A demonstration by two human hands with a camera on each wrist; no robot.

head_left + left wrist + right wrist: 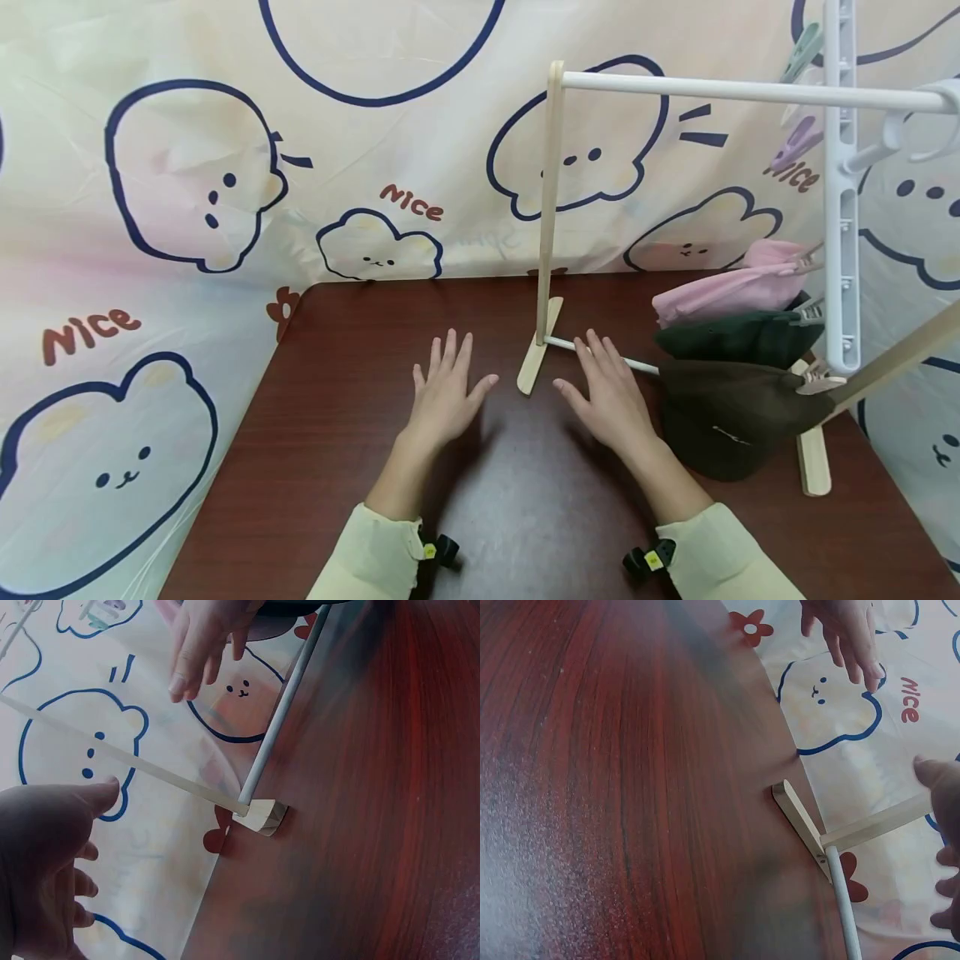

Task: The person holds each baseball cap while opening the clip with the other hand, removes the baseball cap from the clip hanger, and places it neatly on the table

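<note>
My left hand [446, 400] hovers over the table with its fingers spread and nothing in it. To its right my right hand [611, 400] is held the same way, fingers extended, holding nothing; it overlaps the rack's low white bar [640, 366] in the head view. A wooden rack post [551, 208] rises from a wooden foot [539, 350] between and beyond the hands. Right of my right hand hang a dark brown cap [742, 417], a dark green cap [735, 337] and a pink cloth item [738, 283], clipped to a white hanger [842, 250].
A white top rail [720, 89] crosses the upper right, with the hanger hooked on it. Purple [797, 143] and green [805, 52] clips hang behind the hanger. The rack's other foot [813, 462] stands at the right. A printed cloth [225, 333] covers the walls behind the table [300, 492].
</note>
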